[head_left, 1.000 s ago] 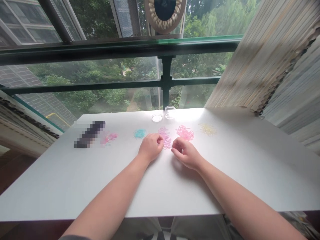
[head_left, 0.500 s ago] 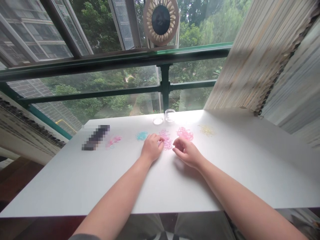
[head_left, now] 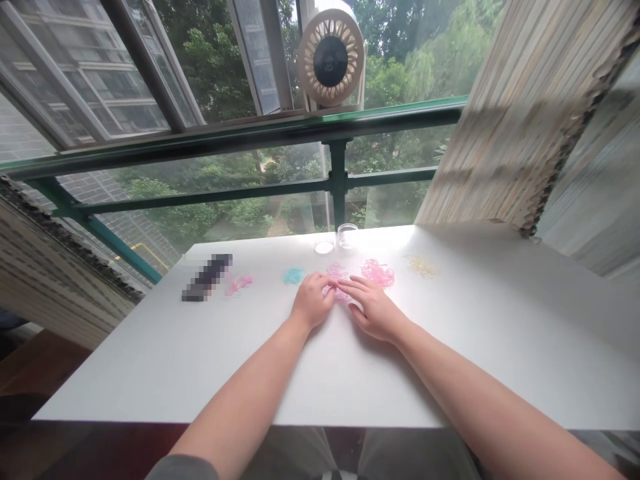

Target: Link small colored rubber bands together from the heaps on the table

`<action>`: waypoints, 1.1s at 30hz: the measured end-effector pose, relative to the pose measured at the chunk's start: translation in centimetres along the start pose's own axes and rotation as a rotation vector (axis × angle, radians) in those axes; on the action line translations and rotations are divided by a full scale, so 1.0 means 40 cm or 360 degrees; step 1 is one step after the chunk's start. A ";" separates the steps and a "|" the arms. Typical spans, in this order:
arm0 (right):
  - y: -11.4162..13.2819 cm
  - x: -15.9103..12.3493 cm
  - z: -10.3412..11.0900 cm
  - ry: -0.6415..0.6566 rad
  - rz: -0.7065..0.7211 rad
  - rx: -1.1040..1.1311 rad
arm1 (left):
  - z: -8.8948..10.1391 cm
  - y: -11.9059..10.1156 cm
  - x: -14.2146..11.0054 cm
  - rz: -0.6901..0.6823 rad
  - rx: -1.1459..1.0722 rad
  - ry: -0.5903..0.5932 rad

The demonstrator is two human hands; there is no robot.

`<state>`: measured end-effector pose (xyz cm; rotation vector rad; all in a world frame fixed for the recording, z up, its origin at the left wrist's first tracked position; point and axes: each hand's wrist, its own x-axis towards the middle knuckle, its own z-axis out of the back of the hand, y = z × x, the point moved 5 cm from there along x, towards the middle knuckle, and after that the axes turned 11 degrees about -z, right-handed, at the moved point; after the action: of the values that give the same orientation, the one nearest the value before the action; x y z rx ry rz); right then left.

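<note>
A pile of pale purple-pink thin loops, like small rubber bands (head_left: 344, 295), lies on the white table (head_left: 240, 353). My left hand (head_left: 313, 299) rests at the pile's left edge, thumb and forefinger pinched together; anything between them is too small to make out. From the other side, my right hand (head_left: 376, 308) reaches over the same pile, fingers stretched out and thumb apart, its fingertips close to my left fingertips. Just beyond my right hand is a brighter pink pile of bands (head_left: 379, 273). A turquoise pile (head_left: 293, 275) sits left of my left hand.
Yellow bands (head_left: 423, 267) are scattered at the right. At the back stand a clear round container (head_left: 347, 236) and a clear lid (head_left: 324, 248). Further left lie pink pieces (head_left: 239, 285) and a dark blurred-out object (head_left: 207, 277). A round fan (head_left: 331, 60) is by the window railing.
My right hand has moved left toward my left hand, and its curled fingers have straightened over the pile. The whole view has shifted slightly.
</note>
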<state>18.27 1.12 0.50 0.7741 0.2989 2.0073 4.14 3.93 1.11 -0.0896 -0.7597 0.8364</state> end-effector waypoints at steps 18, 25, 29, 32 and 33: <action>-0.019 0.009 0.020 -0.0180 -0.0266 0.0494 | 0.015 0.007 -0.005 0.0155 -0.0239 -0.0091; -0.010 0.006 0.027 -0.0152 -0.0246 0.0898 | 0.014 -0.014 -0.005 0.0206 -0.0471 -0.0079; -0.017 0.006 0.027 -0.0153 -0.0276 0.1011 | 0.020 -0.014 -0.007 0.0288 -0.0551 -0.0146; -0.021 0.008 0.026 -0.0157 -0.0314 0.1048 | 0.020 -0.016 -0.009 0.0308 -0.0598 -0.0176; -0.021 0.009 0.027 -0.0171 -0.0329 0.1032 | 0.019 -0.018 -0.010 0.0308 -0.0619 -0.0179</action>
<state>19.41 1.79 1.07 1.1882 0.9539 1.6660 3.93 3.02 1.71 -0.4721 -1.0251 0.8722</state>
